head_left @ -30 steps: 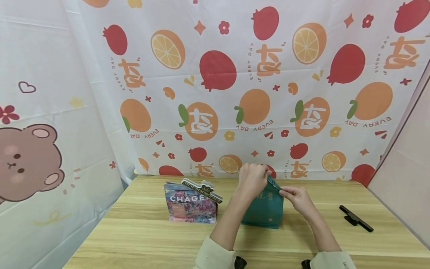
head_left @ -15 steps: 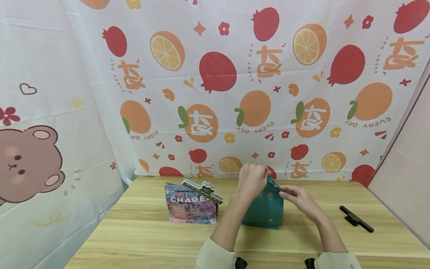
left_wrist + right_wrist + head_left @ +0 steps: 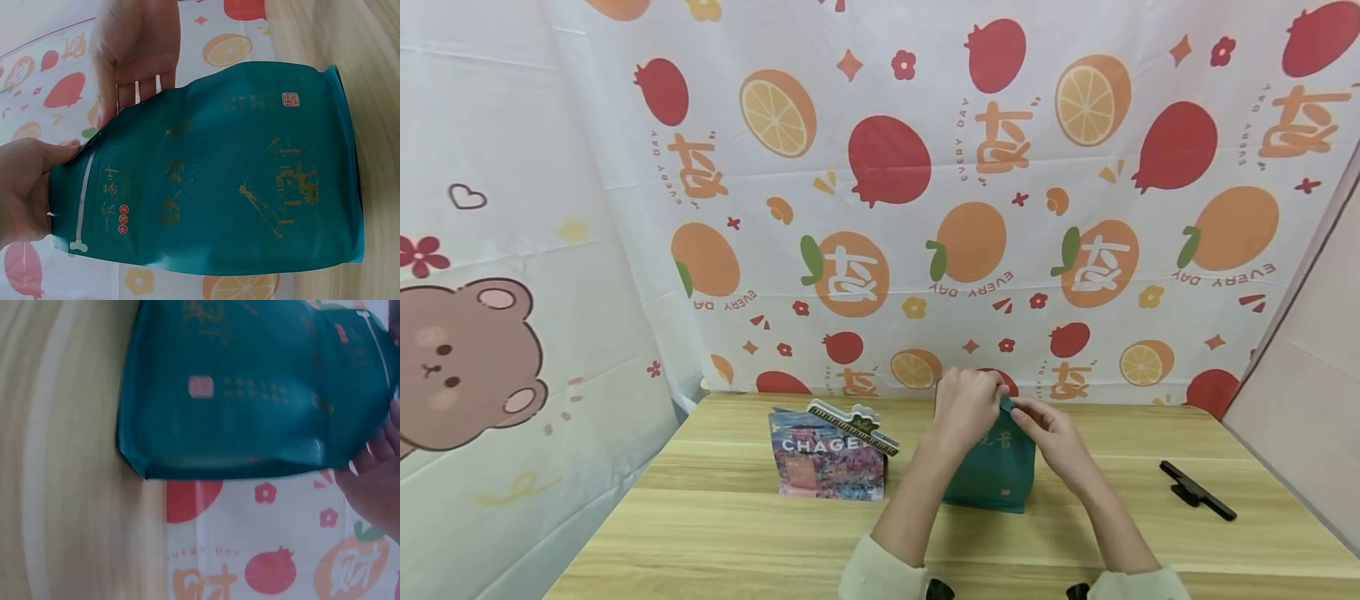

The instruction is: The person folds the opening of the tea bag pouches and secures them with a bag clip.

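Note:
A teal tea bag (image 3: 996, 479) with gold lettering stands upright on the wooden table, its top pointing away from the tabletop. My left hand (image 3: 967, 406) grips the bag's top edge; in the left wrist view its thumb (image 3: 59, 152) lies on the front near the seal strip. At the top's right corner my right hand (image 3: 1051, 427) pinches the bag between thumb and fingers. Most of the left fingers are hidden behind the bag. The right wrist view is blurred and shows the right hand (image 3: 375, 481) along the bag's side.
A colourful CHAGEE pouch (image 3: 831, 471) stands to the left, with a white and gold clip (image 3: 853, 425) slanting across its top corner. A black bar-shaped clip (image 3: 1197, 490) lies on the table (image 3: 737, 542) at right. A fruit-print cloth (image 3: 887, 167) hangs behind.
My right hand has loosened from the bag's right corner, then shifted left and taken hold of the top closer to my left hand. The left hand keeps its grip almost in place.

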Demonstrator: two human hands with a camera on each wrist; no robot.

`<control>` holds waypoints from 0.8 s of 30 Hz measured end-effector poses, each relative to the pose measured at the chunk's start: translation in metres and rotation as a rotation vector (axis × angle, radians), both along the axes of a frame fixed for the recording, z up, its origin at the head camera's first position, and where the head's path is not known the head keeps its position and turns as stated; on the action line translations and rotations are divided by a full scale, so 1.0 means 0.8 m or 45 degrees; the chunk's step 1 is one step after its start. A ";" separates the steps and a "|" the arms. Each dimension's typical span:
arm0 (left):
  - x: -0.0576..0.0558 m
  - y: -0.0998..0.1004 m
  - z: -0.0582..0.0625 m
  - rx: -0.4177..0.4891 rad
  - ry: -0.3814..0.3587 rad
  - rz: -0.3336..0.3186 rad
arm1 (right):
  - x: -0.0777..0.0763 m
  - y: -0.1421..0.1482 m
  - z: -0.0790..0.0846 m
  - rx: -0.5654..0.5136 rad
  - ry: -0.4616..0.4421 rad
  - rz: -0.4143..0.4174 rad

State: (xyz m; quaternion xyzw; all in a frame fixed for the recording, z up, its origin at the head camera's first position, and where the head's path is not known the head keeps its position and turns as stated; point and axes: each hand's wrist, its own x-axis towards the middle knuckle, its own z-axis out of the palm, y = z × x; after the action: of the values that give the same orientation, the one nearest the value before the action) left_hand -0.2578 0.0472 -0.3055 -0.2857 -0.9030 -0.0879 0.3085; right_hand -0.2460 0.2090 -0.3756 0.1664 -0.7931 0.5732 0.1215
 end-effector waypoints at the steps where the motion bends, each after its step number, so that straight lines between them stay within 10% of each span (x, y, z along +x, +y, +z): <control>1: 0.000 0.000 0.000 0.001 0.001 -0.002 | 0.000 -0.003 0.000 -0.014 0.020 -0.020; 24: -0.007 -0.026 0.008 0.024 -0.175 -0.095 | -0.006 -0.035 -0.010 -0.280 0.061 -0.391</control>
State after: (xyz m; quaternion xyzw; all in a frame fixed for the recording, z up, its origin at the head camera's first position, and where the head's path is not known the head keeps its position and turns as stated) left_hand -0.2635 0.0262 -0.2990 -0.3094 -0.9100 -0.1273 0.2450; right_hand -0.2505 0.1810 -0.3833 0.0425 -0.7385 0.6271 0.2440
